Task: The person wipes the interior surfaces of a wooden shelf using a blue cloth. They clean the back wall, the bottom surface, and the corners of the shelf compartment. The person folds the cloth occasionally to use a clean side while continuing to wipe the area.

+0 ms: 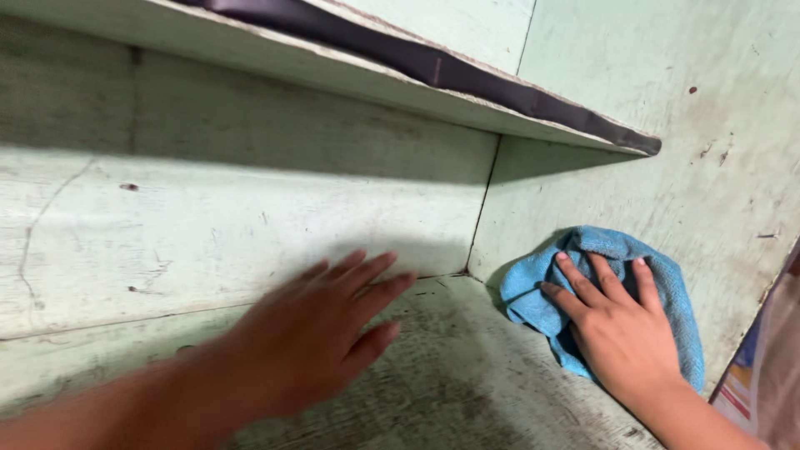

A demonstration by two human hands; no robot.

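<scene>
Right hand (621, 333) spread flat, fingers open, pressing a blue cloth (667, 287) against the pale green side wall (667, 108), near the corner. Left hand (321, 329) open, blurred, empty, resting on the grimy shelf board (450, 383) below another shelf (350, 71).

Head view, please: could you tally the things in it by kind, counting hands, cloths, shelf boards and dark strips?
Hands: 2, the left hand flat on the lower shelf board, the right hand pressing the cloth
Blue cloth: 1
Shelf boards: 2, counting the upper shelf board
Dark strip: 1
Total: 6
</scene>
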